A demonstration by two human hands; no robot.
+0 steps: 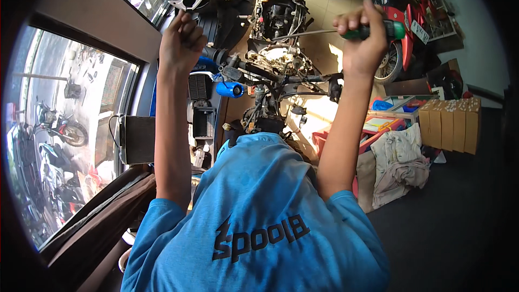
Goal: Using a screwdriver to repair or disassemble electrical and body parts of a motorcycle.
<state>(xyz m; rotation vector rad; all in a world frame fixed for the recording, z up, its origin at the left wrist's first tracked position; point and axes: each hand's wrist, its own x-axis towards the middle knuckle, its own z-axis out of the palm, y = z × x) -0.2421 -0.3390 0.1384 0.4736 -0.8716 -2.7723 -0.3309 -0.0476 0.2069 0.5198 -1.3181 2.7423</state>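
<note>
My right hand [363,43] is raised and wrapped round the green handle of a screwdriver [311,34]. Its thin metal shaft points left, across the view of a stripped motorcycle [278,16]. My left hand [184,40] is raised at the upper left with its fingers curled in. Its fingertips come close to a pale flat edge beside a grey part with a dark opening [189,1]; I cannot make out whether they hold anything. Between my forearms, the motorcycle's bare frame, wiring and handlebar [257,70] lie exposed.
A blue cylinder [230,89] sits by the handlebar. At right are a red motorcycle [403,38], brown cardboard boxes [448,124] and crumpled pale cloths [400,157]. A large window [70,119] runs along the left, with a dark box [139,139] beside it.
</note>
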